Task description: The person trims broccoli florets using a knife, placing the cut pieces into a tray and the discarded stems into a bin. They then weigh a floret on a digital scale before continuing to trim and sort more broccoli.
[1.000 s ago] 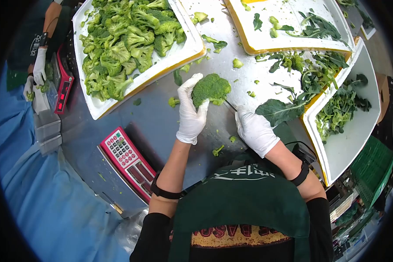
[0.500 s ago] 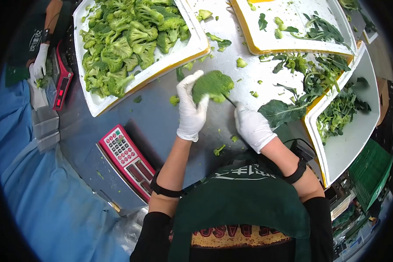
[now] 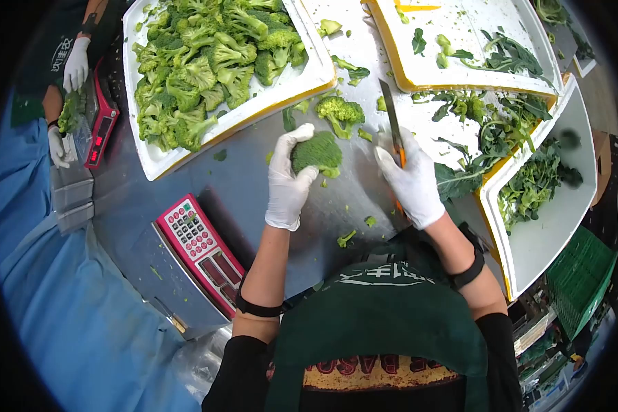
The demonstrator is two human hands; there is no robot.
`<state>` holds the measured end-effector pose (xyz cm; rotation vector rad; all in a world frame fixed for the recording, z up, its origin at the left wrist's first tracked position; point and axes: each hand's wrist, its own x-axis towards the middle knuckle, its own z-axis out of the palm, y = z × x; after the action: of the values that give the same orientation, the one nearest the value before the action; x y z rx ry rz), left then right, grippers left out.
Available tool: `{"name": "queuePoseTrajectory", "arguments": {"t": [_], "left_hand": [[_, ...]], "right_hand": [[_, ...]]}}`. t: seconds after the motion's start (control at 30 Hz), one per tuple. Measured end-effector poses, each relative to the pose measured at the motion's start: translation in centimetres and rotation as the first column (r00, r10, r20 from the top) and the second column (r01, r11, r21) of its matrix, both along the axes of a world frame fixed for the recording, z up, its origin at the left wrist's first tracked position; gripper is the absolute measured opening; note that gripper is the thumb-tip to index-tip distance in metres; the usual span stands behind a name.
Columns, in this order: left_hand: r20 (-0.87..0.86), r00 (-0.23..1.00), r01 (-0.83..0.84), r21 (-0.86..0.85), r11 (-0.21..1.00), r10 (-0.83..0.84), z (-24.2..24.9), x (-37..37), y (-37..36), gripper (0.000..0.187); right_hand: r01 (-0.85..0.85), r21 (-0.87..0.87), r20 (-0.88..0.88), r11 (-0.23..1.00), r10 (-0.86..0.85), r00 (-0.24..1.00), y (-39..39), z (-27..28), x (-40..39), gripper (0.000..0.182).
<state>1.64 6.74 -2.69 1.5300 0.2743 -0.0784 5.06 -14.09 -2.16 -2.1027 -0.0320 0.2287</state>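
My left hand, in a white glove, is closed around a broccoli head, its green crown facing up. My right hand, also gloved, grips a knife by its orange handle, the blade pointing away from me and apart from the broccoli. Between and beyond my hands, a cut broccoli floret lies on the metal table. Small green scraps are scattered around it.
A white foam box heaped with broccoli florets stands at the back left. Foam boxes with leaves and trimmings are at the right. A red-and-white scale sits at the near left. At far left, a co-worker's gloved hands are beside another scale.
A floret has come off the broccoli and lies on the table. My left hand moved slightly nearer with the remaining head; my right hand drew the knife away, turning its blade upward in view.
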Motion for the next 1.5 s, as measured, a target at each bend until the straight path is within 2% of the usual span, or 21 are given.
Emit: {"name": "queuePoseTrajectory", "arguments": {"t": [0.03, 0.07, 0.13, 0.17, 0.23, 0.27, 0.37, 0.4, 0.5, 0.57, 0.63, 0.7, 0.77, 0.8, 0.9, 0.97, 1.0, 1.07, 1.13, 1.23, 1.5], "left_hand": [[-0.021, 1.000, 0.021, 0.046, 0.999, -0.020, 0.1, -0.2, -0.1, 0.056], [-0.007, 1.000, 0.021, 0.026, 0.999, -0.021, 0.5, -0.1, -0.2, 0.055], [0.064, 0.994, 0.075, 0.177, 0.981, -0.088, 0.1, 0.0, 0.3, 0.054], [0.096, 0.988, 0.096, 0.252, 0.963, -0.123, -0.1, 0.0, 0.5, 0.054], [0.091, 0.996, -0.034, 0.271, 0.962, 0.010, 0.2, 0.2, 0.2, 0.053], [0.092, 0.993, -0.103, 0.281, 0.954, 0.081, 0.4, 0.3, 0.1, 0.052], [0.174, 0.980, -0.144, 0.256, 0.956, 0.101, 3.3, 1.4, 0.1, 0.053], [0.207, 0.976, -0.113, 0.254, 0.961, 0.060, 4.3, 1.9, 0.1, 0.056], [0.288, 0.903, 0.137, 0.508, 0.850, -0.318, 4.7, 3.7, 1.0, 0.055], [0.242, 0.930, 0.133, 0.479, 0.868, -0.276, 5.8, 4.9, 1.6, 0.041], [0.385, 0.921, -0.051, 0.270, 0.962, -0.059, 4.6, 7.2, 3.3, 0.045], [0.504, 0.838, -0.334, 0.173, 0.926, 0.209, 6.6, 9.8, 4.8, 0.051], [0.547, 0.809, -0.499, 0.445, 0.744, 0.215, 8.0, 10.0, 6.7, 0.055], [0.492, 0.838, -0.453, 0.386, 0.803, 0.236, 8.4, 9.6, 6.9, 0.058], [0.209, 0.978, -0.090, 0.303, 0.949, 0.027, 7.2, 6.2, 5.8, 0.065], [0.078, 0.966, 0.139, 0.644, 0.752, -0.246, 7.2, 3.7, 3.7, 0.063], [0.055, 0.959, 0.151, 0.733, 0.664, -0.279, 6.2, 2.5, 2.7, 0.065], [0.034, 0.956, 0.165, 0.760, 0.628, -0.292, 1.9, 0.2, 2.0, 0.072], [-0.009, 0.963, 0.206, 0.674, 0.709, -0.271, 0.9, -0.5, 1.8, 0.074], [-0.044, 0.992, 0.124, 0.155, 0.980, -0.118, 0.2, -0.9, 0.9, 0.066], [-0.270, 0.962, -0.076, -0.366, 0.927, -0.028, 3.0, -0.4, -0.2, 0.043]], "right_hand": [[-0.012, -0.029, 0.153, 1.000, 0.017, 0.988, 0.8, -0.4, 1.0, 0.045], [-0.035, -0.048, 0.191, 0.998, 0.044, 0.981, 1.8, -0.7, 2.0, 0.046], [-0.078, -0.094, 0.259, 0.993, 0.100, 0.961, 3.1, -1.3, 3.7, 0.050], [-0.081, -0.037, 0.233, 0.996, 0.088, 0.969, 3.4, -2.1, 4.5, 0.050], [-0.089, 0.077, 0.179, 0.993, 0.074, 0.981, 4.1, -4.4, 5.5, 0.050], [-0.012, 0.197, -0.139, 0.980, 0.040, 0.990, 4.1, -4.9, 5.7, 0.043], [0.196, 0.465, -0.520, 0.863, 0.088, 0.850, 3.3, 0.4, 5.4, 0.033], [0.242, 0.544, -0.537, 0.804, 0.112, 0.836, 3.4, 1.2, 4.9, 0.028], [0.183, 0.613, -0.566, 0.769, 0.265, 0.780, 3.7, 3.2, 4.5, 0.028], [0.252, 0.676, -0.548, 0.692, 0.243, 0.801, 4.3, 4.3, 4.7, 0.031], [0.316, 0.725, -0.529, 0.612, 0.201, 0.824, 4.3, 5.1, 5.6, 0.032], [0.239, 0.655, -0.479, 0.716, 0.150, 0.865, 3.4, 4.3, 6.3, 0.032], [0.213, 0.567, -0.465, 0.796, 0.095, 0.880, 2.9, 3.5, 6.0, 0.031], [0.235, 0.552, -0.502, 0.800, 0.094, 0.860, 2.7, 3.1, 5.5, 0.032], [0.280, 0.507, -0.600, 0.815, 0.101, 0.794, 2.3, 1.4, 3.3, 0.032], [0.311, 0.482, -0.657, 0.819, 0.103, 0.747, 2.2, 0.2, 1.8, 0.034], [0.314, 0.471, -0.676, 0.825, 0.109, 0.729, 2.2, 0.1, 1.3, 0.035], [0.314, 0.451, -0.709, 0.835, 0.121, 0.695, 2.7, 0.1, 0.4, 0.037], [0.289, 0.504, -0.669, 0.814, 0.157, 0.726, 3.2, 0.3, -0.6, 0.039], [0.251, 0.501, -0.660, 0.828, 0.178, 0.730, 2.7, 1.0, -0.9, 0.040], [0.175, 0.612, -0.517, 0.771, 0.223, 0.826, 1.0, 3.9, -0.6, 0.037]]}}
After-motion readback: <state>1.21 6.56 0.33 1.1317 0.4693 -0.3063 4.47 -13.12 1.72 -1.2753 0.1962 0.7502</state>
